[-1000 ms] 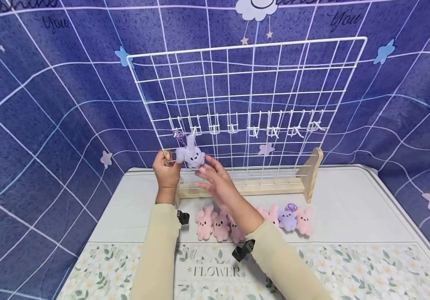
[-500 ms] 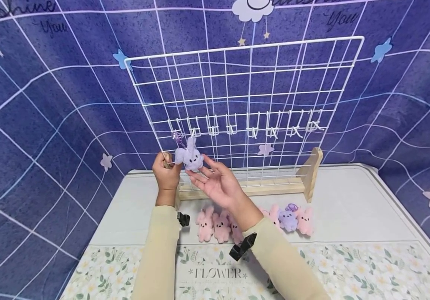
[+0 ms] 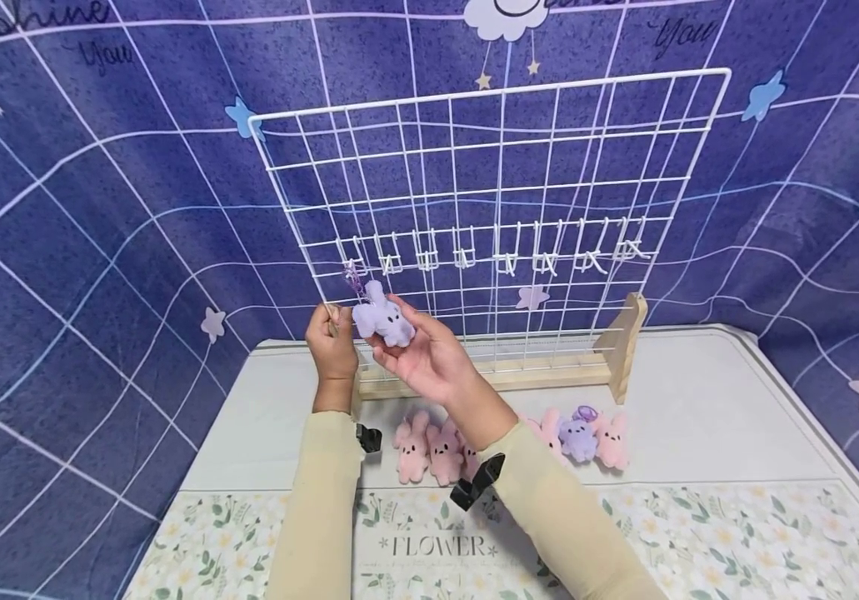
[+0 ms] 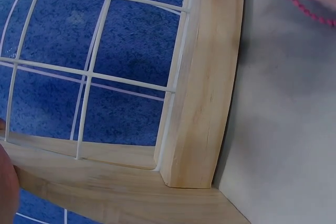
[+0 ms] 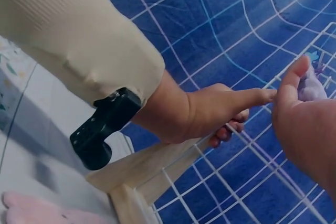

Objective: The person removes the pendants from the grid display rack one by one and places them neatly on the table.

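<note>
My left hand [image 3: 333, 350] grips the wooden upright at the left end of a white wire grid rack [image 3: 504, 93]. Only part of that hand [image 4: 7, 187] enters the left wrist view, at the left edge. A purple plush bunny keychain [image 3: 393, 325] hangs by its purple chain [image 3: 354, 279] at the leftmost hook. My right hand [image 3: 436, 362] holds the bunny, thumb on its far side and fingers beneath. In the right wrist view the thumb lies against the bunny [image 5: 313, 88], which the hand partly hides.
Several white hooks [image 3: 506, 263] line the grid. A wooden base bar [image 3: 549, 373] carries the rack. Below, pink bunnies [image 3: 412, 450] and another purple bunny [image 3: 577, 437] lie in a row, partly hidden by my right arm. A floral mat [image 3: 699, 542] covers the table's front.
My right hand has moved from beside the purple bunny to hold it from below, turning palm up. The bunny has tilted to the right. My left hand has stayed put.
</note>
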Available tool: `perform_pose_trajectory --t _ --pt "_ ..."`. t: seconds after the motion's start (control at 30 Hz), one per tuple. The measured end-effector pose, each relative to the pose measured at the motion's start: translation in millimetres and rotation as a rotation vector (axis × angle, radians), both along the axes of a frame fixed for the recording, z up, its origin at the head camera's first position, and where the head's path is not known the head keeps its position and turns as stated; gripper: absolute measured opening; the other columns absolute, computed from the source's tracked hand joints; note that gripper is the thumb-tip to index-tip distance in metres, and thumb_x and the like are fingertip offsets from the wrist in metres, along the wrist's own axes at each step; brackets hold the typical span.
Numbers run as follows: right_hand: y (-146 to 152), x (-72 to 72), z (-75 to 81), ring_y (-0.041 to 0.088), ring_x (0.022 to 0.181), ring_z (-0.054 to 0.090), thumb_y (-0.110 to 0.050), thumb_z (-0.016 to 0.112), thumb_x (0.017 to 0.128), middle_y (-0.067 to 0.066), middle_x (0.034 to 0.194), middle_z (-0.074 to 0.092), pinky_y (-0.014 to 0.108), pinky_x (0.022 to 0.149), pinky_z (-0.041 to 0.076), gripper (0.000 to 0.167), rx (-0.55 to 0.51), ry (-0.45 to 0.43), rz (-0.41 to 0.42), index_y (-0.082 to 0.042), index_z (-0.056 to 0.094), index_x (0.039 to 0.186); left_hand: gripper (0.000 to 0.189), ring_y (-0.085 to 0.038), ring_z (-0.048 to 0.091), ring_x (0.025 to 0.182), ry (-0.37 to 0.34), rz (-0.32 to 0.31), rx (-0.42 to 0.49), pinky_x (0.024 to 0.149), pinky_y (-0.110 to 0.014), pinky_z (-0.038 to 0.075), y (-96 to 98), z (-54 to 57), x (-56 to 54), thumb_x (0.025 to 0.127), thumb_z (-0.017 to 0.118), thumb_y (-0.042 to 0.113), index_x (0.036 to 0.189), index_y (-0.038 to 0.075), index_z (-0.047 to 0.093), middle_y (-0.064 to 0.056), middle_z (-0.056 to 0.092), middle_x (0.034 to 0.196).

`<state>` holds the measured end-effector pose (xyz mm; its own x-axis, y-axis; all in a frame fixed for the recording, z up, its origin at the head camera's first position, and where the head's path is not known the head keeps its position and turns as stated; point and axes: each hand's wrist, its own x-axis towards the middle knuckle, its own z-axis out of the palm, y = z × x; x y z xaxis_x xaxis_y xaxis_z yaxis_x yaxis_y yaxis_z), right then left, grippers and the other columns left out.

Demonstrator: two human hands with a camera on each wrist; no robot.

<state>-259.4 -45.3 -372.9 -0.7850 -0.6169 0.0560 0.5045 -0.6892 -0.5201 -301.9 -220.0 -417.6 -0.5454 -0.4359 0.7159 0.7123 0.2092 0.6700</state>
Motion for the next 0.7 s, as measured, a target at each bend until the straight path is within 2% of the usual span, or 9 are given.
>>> perform_pose_trajectory --t 0.1,0.17,0.3,0.37,0.43,0.53,0.63,0.7 --pt "0 2.2 5.0 0.023 0.105 0.062 -0.026 0.046 0.110 0.011 0.132 0.052 0.025 0.086 0.056 0.044 -0.001 0.023 0.003 -0.024 0.047 0.153 0.025 0.004 0.040 0.069 0.005 0.040 -0.015 0.065 -0.015 0.030 1.9 -0.2 -1.8 0.095 0.054 0.003 0.075 -0.010 0.048 0.013 0.044 0.073" --pt "0 3.8 7.4 0.023 0.105 0.063 -0.025 0.057 0.106 0.012 0.129 0.053 0.025 0.086 0.056 0.044 -0.013 0.037 0.014 -0.023 0.051 0.150 0.026 0.004 0.039 0.070 0.007 0.068 -0.026 0.066 -0.015 0.029 1.5 -3.3 -5.7 0.096 0.052 0.003 0.078 -0.017 0.049 0.014 0.044 0.074" --pt "1 7.1 12.1 0.022 0.103 0.066 -0.027 0.082 0.087 0.011 0.126 0.057 0.024 0.084 0.058 0.059 -0.041 0.060 0.044 -0.024 0.057 0.141 0.030 0.003 0.038 0.069 -0.024 0.094 -0.025 0.065 -0.016 0.029 -5.2 -14.4 -19.0 0.101 0.048 0.003 0.079 -0.018 0.049 0.010 0.043 0.073" --pt "1 9.2 15.1 0.021 0.102 0.066 -0.029 0.088 0.079 0.010 0.127 0.057 0.024 0.084 0.058 0.068 -0.044 0.069 0.055 -0.025 0.058 0.140 0.032 0.002 0.038 0.067 -0.049 0.103 -0.030 0.064 -0.017 0.029 -8.7 -18.4 -23.2 0.104 0.046 0.004 0.079 -0.017 0.049 0.009 0.042 0.072" --pt "1 11.7 18.4 0.020 0.102 0.064 -0.030 0.091 0.075 0.010 0.128 0.055 0.023 0.083 0.057 0.073 -0.035 0.080 0.058 -0.026 0.057 0.141 0.034 0.001 0.038 0.066 -0.066 0.106 -0.045 0.064 -0.018 0.029 -11.9 -20.9 -25.1 0.105 0.045 0.006 0.080 -0.016 0.050 0.008 0.042 0.072" --pt "3 16.1 23.9 0.020 0.103 0.061 -0.030 0.094 0.072 0.010 0.129 0.053 0.022 0.083 0.057 0.081 -0.018 0.096 0.057 -0.026 0.055 0.142 0.034 0.000 0.039 0.066 -0.072 0.118 -0.081 0.063 -0.018 0.031 -14.9 -22.4 -24.6 0.105 0.045 0.010 0.081 -0.013 0.052 0.010 0.044 0.073" --pt "5 20.8 29.2 0.019 0.103 0.059 -0.029 0.094 0.071 0.010 0.130 0.051 0.022 0.083 0.057 0.084 -0.021 0.122 0.063 -0.027 0.053 0.144 0.032 0.002 0.038 0.066 -0.059 0.121 -0.081 0.063 -0.017 0.030 -7.8 -11.8 -13.1 0.105 0.044 0.007 0.081 -0.014 0.051 0.012 0.043 0.073" --pt "6 23.6 32.0 0.019 0.104 0.060 -0.026 0.092 0.075 0.010 0.130 0.050 0.022 0.084 0.057 0.082 -0.036 0.140 0.072 -0.025 0.051 0.146 0.031 0.005 0.038 0.066 -0.055 0.120 -0.066 0.063 -0.015 0.029 -1.9 -4.3 -5.4 0.104 0.044 0.004 0.081 -0.015 0.050 0.012 0.043 0.073"
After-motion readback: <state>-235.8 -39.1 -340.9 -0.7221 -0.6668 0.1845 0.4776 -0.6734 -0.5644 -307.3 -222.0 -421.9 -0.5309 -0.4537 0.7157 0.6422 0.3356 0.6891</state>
